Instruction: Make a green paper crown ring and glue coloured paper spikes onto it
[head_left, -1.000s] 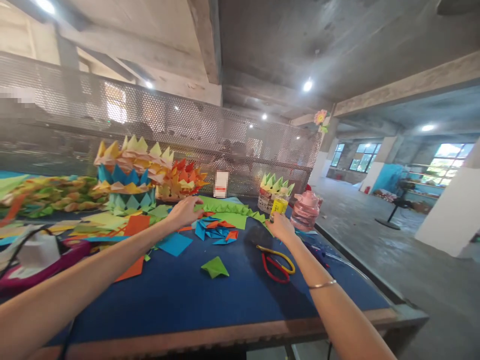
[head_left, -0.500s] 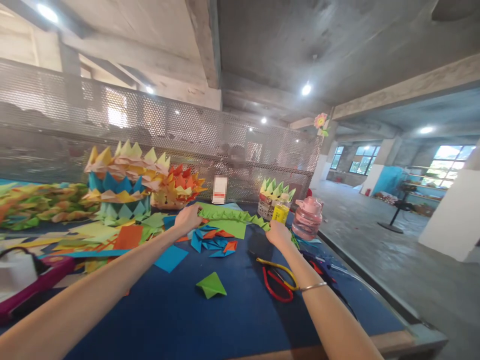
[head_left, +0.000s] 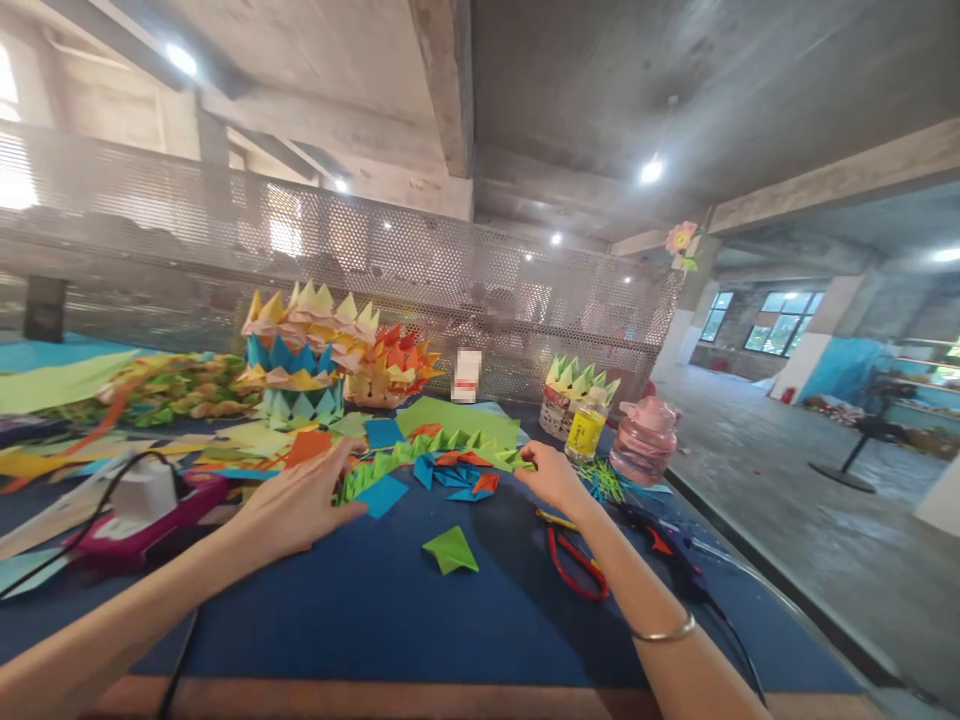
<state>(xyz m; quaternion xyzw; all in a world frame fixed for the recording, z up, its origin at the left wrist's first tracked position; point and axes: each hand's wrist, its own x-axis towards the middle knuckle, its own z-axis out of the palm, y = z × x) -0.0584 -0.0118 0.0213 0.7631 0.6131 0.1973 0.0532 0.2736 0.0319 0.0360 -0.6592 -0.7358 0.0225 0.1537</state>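
Note:
A green chain of folded paper points [head_left: 420, 448] arches over the blue table mat. My right hand [head_left: 553, 475] pinches its right end. At the left end, my left hand [head_left: 307, 497] is open, thumb and fingers apart around the chain; whether the palm touches it is hidden. Blue and orange folded paper pieces [head_left: 457, 476] lie beneath the arch. A loose green folded paper piece [head_left: 451, 551] rests in front. Red- and yellow-handled scissors [head_left: 574, 565] are partly behind my right forearm.
Stacked folded-paper crowns [head_left: 300, 370] stand back left, near a paper pile. A pink power strip [head_left: 150, 520] trails a cable at left. On the right are a small crown [head_left: 579, 380], a yellow-labelled bottle [head_left: 587, 428], a pink jug [head_left: 643, 440] and a glue gun [head_left: 667, 540].
My left hand has opened from its closed grip and come nearer, with the chain's left end now lower and closer. My right hand still holds the other end. The view has shifted left.

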